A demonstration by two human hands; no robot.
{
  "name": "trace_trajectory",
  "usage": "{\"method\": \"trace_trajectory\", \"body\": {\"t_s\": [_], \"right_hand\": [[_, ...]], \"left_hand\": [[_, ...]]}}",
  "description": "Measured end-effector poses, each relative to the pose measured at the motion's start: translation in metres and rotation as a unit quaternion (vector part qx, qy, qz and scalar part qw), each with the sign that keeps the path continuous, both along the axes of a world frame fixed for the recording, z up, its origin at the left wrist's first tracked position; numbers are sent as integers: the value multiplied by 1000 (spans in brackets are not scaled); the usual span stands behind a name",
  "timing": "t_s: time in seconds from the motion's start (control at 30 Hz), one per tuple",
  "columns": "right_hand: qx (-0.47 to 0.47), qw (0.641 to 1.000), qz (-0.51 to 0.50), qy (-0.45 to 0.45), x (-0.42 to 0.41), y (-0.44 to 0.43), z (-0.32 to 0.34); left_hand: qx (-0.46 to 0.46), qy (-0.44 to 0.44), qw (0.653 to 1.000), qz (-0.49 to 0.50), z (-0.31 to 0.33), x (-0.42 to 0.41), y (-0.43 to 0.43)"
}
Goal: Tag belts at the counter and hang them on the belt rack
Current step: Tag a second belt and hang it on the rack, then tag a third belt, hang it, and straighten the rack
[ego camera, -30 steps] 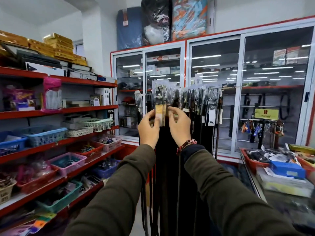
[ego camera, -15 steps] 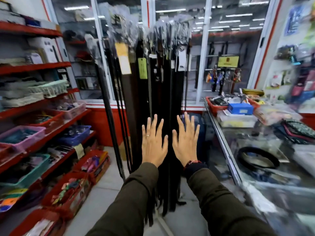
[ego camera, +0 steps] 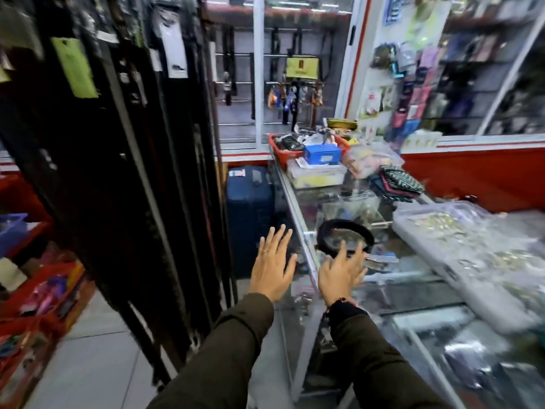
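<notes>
black leather coiled on the glass worktop [ego camera: 418, 293], that's the belt [ego camera: 345, 234] i'm after, lying near the worktop's front edge, just beyond my right hand [ego camera: 339, 274]. both hands are empty. right-hand fingers [ego camera: 343, 252] are spread wide and reaching over the glass, their tips overlapping the near side of the coil in view, though i can't tell if they're touching it. left hand [ego camera: 272, 267] hangs flat and open off the worktop's edge, a ring on one finger, gripping nothing.

beside me on the left, the belt rack [ego camera: 124, 172] is packed with dark straps hanging down to the floor. so the hanging end looks well stocked; the step in hand, i'd say, is fetching the next belt to tag.

next move calls for closing the right hand around the coil and lifting it without letting it spring loose, with the left hand coming in to steady it. i can't spot a loose tag or a tagging tool for certain among the blurred clutter on the glass.

writing? hardly any i can read. a green tag [ego camera: 75, 67] and a white tag [ego camera: 174, 51] hang on the racked belts, print too smeared to make out. a yellow sign [ego camera: 302, 67] in the cabinet behind has a dark red mark, unreadable. a blue box [ego camera: 321, 154] carries a pale label, also illegible.
</notes>
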State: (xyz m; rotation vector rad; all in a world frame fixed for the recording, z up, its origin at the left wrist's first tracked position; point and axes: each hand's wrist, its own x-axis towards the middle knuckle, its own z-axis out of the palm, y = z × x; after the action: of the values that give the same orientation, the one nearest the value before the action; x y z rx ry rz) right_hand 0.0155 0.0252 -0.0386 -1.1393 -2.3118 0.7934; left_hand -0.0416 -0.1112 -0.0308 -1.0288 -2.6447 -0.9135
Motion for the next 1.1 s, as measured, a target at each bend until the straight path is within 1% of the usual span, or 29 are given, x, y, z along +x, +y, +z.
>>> {"method": "trace_trajectory", "body": {"t_s": [0.1,0.17,0.2,0.27,0.37,0.43,0.5,0.57,0.63,0.73,0.8,0.87,0.97,1.03,1.1], "right_hand": [[-125,984,-115,-55,11,44,-3],[-168,969,-143,-109,18,64,-6],[-172,965,-143,-136,20,72,-8],[-148,965,-133,-173,21,85,-14],[-116,968,-119,-190,19,98,-17],[-125,968,-111,-188,18,105,-18],[-151,967,-102,-179,17,110,-18],[-175,967,-96,-161,16,116,-18],[-192,971,-77,-122,15,121,-19],[-241,970,-9,16,14,122,-14],[-273,956,5,107,10,118,-4],[-295,940,23,169,5,109,8],[-298,927,62,220,-5,93,26],[-310,917,89,236,-11,81,40],[-276,923,133,231,-17,67,54]], "left_hand": [[-38,-70,994,-78,-4,-8,56],[-79,-109,984,-118,-2,-12,92],[-107,-127,977,-134,-1,-13,111],[-168,-150,963,-147,0,-17,146],[-235,-162,948,-141,1,-21,179],[-253,-142,947,-139,1,-21,191],[-246,-111,955,-124,0,-20,194],[-222,-95,964,-113,-1,-17,194],[-188,-103,971,-109,-4,-15,192],[-87,-154,980,-87,-4,-11,182],[-1,-187,980,-65,1,-9,172],[75,-199,976,-33,11,-7,161],[174,-208,962,33,27,-8,139],[218,-216,949,69,38,-10,119],[252,-216,939,91,47,-9,98]]}}
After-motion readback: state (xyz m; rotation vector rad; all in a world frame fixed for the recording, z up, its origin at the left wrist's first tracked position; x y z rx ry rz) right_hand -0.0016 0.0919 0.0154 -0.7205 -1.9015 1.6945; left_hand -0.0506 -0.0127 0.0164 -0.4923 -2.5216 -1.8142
